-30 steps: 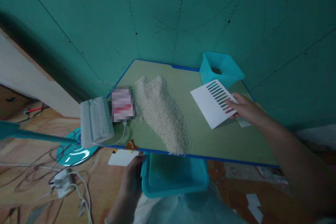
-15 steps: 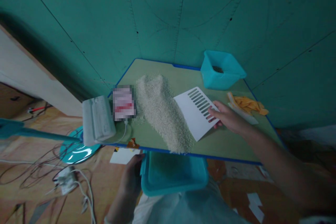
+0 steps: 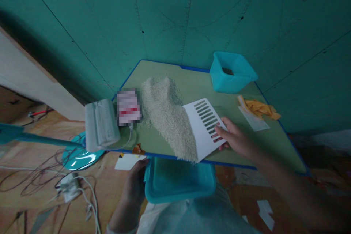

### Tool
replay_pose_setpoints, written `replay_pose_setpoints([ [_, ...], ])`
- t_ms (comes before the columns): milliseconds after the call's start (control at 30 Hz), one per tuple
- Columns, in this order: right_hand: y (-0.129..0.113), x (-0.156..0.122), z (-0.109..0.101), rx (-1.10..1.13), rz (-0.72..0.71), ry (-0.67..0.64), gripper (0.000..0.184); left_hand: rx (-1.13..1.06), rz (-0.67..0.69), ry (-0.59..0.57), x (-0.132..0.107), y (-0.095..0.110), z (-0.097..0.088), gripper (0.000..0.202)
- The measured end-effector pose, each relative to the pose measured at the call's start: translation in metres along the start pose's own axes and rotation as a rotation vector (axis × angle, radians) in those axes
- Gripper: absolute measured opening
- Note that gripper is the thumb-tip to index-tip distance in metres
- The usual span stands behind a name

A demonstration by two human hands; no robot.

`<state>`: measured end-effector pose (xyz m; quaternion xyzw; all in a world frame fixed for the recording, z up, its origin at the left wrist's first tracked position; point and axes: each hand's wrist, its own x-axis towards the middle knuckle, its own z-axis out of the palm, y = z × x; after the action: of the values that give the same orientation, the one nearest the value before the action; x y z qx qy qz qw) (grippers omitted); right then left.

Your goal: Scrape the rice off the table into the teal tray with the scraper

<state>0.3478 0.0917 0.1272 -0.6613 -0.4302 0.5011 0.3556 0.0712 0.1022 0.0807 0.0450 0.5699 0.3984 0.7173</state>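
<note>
A long heap of pale, rice-like grains (image 3: 167, 120) lies across the table, reaching its front edge. My right hand (image 3: 231, 137) is closed on the right side of a white slotted sheet (image 3: 201, 139), thumb on top and fingertips beneath. The sheet's left edge touches the grains, and its lower corner is at the front edge. Below that edge, my left hand (image 3: 138, 177) grips the left side of a teal tub (image 3: 181, 199). Its fingers are partly hidden by the rim. Only shadow and a brownish tint show inside the tub.
On the table (image 3: 192, 82) stand a second teal tub (image 3: 229, 84) with dark bits inside, an orange cloth (image 3: 257, 108), a blurred pink-white box (image 3: 128, 108) and a grey case (image 3: 101, 124). Cables and a power strip (image 3: 68, 186) lie on the floor, left. A green wall (image 3: 170, 14) rises behind.
My right hand has drawn the slotted sheet toward me and slightly left, along the heap's right side to the front edge. The tub in my left hand is nearly where it was.
</note>
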Motion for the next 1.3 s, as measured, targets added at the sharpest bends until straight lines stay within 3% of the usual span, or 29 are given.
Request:
replay_pose_setpoints([
  [233, 0.004, -0.02, 0.014, 0.062, 0.01, -0.052, 0.032, 0.034, 0.036, -0.038, -0.002, 0.001, 0.001, 0.014],
  [467, 0.0, -0.045, 0.023, 0.011, -0.004, -0.022, 0.032, 0.083, 0.013, -0.04, -0.003, -0.001, -0.002, 0.01],
  [633, -0.002, -0.055, 0.022, -0.043, -0.006, 0.02, 0.029, 0.013, 0.03, -0.022, -0.006, 0.0, 0.001, 0.002],
  [867, -0.013, -0.063, 0.009, -0.181, -0.053, 0.031, 0.027, 0.008, 0.014, -0.065, -0.002, -0.002, -0.001, 0.011],
  [1033, -0.016, -0.044, -0.009, -0.134, -0.069, 0.1, 0.024, -0.033, -0.004, -0.105, 0.003, -0.005, -0.005, 0.017],
  [1300, -0.019, 0.027, -0.048, -0.071, -0.071, 0.261, 0.015, -0.026, -0.012, -0.07, 0.001, -0.003, -0.007, 0.029],
])
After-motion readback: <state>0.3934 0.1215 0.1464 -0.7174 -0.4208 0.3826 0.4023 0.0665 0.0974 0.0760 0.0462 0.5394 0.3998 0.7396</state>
